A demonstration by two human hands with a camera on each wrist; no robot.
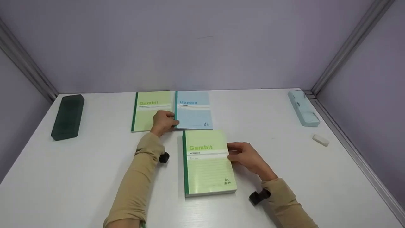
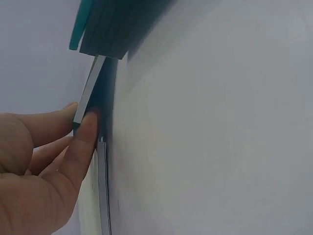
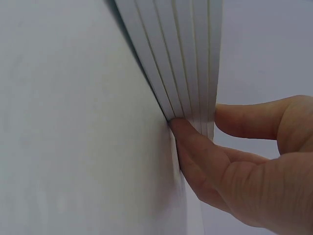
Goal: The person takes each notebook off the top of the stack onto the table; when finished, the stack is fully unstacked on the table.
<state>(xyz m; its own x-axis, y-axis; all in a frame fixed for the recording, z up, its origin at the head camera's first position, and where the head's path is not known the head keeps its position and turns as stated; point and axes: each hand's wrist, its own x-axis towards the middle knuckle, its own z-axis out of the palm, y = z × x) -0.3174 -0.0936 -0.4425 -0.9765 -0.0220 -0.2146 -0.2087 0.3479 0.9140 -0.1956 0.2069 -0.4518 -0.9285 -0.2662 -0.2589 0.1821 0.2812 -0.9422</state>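
Observation:
A blue Gambit notebook [image 1: 193,110] lies at the back of the white table, its lower left corner pinched between the thumb and fingers of my left hand [image 1: 164,122]. In the left wrist view that notebook [image 2: 91,90] is tilted off the tabletop. To its left a green notebook [image 1: 153,107] lies flat, partly behind my left hand. Nearer to me is a stack of notebooks [image 1: 208,171], topped by a green one with a dark green spine. My right hand [image 1: 248,156] grips the stack's right edge, thumb on the cover. In the right wrist view, fingers [image 3: 195,152] reach beneath the layered pages.
A dark green case [image 1: 68,117] lies at the far left of the table. At the back right is a light blue pencil case [image 1: 303,109], with a white eraser [image 1: 320,140] in front of it. Grey partition walls [image 1: 202,47] enclose the back and sides.

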